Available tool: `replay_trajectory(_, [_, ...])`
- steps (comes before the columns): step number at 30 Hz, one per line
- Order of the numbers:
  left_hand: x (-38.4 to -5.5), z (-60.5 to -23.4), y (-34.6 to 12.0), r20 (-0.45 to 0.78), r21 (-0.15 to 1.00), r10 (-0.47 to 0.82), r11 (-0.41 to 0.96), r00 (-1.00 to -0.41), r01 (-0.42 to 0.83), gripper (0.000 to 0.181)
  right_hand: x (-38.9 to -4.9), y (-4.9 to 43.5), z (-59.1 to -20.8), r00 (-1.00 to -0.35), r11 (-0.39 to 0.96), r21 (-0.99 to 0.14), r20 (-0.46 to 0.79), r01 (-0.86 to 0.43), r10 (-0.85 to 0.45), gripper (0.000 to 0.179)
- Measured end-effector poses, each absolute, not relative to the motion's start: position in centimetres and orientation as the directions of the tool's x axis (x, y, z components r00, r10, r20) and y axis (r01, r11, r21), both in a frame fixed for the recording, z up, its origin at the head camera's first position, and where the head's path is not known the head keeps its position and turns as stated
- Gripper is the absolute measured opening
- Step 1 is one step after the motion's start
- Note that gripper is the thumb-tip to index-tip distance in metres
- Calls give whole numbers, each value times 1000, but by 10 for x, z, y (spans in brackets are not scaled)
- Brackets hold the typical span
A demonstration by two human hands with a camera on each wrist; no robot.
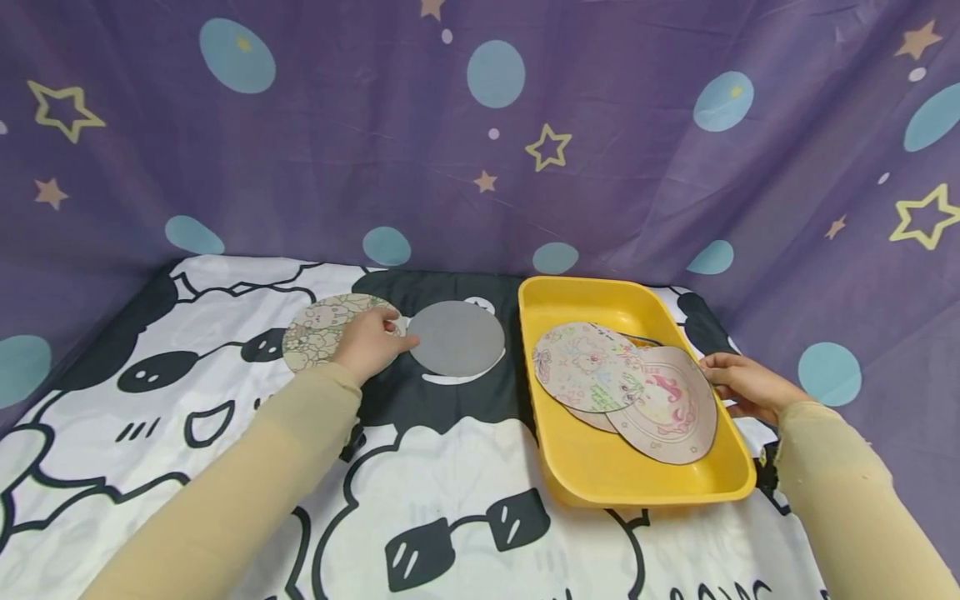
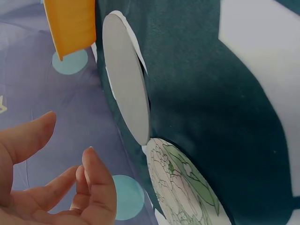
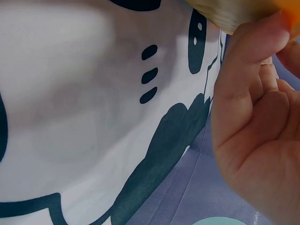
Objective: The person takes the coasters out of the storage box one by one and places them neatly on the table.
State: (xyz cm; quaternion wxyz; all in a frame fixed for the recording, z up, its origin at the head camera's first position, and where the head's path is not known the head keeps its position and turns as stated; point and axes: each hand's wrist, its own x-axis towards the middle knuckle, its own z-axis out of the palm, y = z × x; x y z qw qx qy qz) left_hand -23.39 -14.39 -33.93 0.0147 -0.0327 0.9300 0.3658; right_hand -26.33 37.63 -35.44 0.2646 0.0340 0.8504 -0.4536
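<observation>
My left hand [image 1: 372, 343] hovers over the gap between two flat round mats, thumb and fingers apart and holding nothing, as the left wrist view shows. The mat on the left [image 1: 309, 333] carries a green floral drawing and is partly hidden by this hand. Beside it lies a plain grey mat [image 1: 459, 340]. My right hand [image 1: 752, 386] grips the right rim of a yellow tray [image 1: 645, 492], thumb and forefinger at its edge. Inside the tray, a mat with a colourful drawing [image 1: 585, 367] overlaps a pinkish one [image 1: 675, 408]; another peeks out beneath.
A black-and-white cartoon cloth [image 1: 450, 467] covers the table. Behind it hangs a purple curtain [image 1: 375, 150] with stars and blue ovals, which also runs along both sides.
</observation>
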Motion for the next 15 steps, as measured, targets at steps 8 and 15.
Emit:
replay_trajectory(8, [-236, -338, -136, -61, 695, -65, 713, -996, -89, 59, -263, 376, -355, -857, 585, -753, -482, 301, -179, 28])
replay_trajectory(15, [-237, -335, -131, -45, 722, -49, 688, -998, -66, 59, -263, 375, -353, -856, 582, -754, -484, 304, -180, 26])
